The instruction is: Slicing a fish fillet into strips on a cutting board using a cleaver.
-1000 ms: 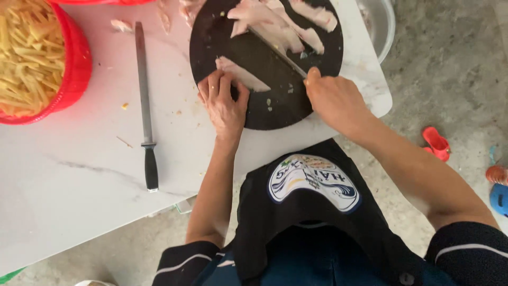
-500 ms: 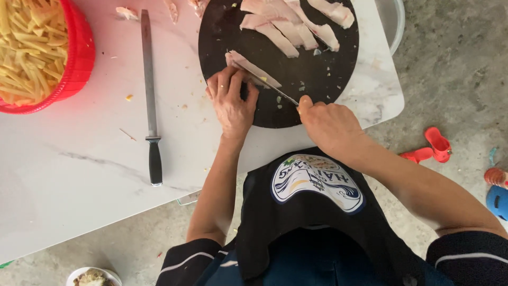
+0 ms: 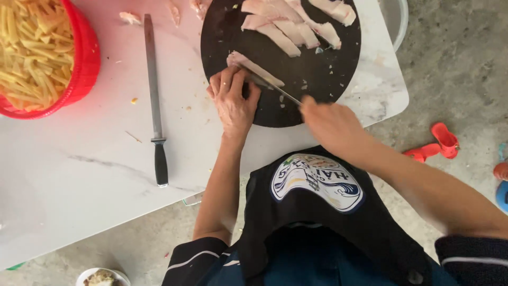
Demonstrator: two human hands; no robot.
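Meat strip (image 3: 254, 68) at board's (image 3: 317, 100) near-left edge. L hand (image 3: 233, 100) pressed flat on it, fingers curled back. R hand (image 3: 330, 124) fisted on knife (image 3: 272, 87), blade beside knuckles. Keep fingertips tucked, slice slow w/ even pressure.

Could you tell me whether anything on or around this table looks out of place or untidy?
Mostly small mess: stray meat scraps lie on the white table off the round black board, small yellow bits lie near the red basket, and red sandals lie on the floor. The board slightly overhangs the table edge.
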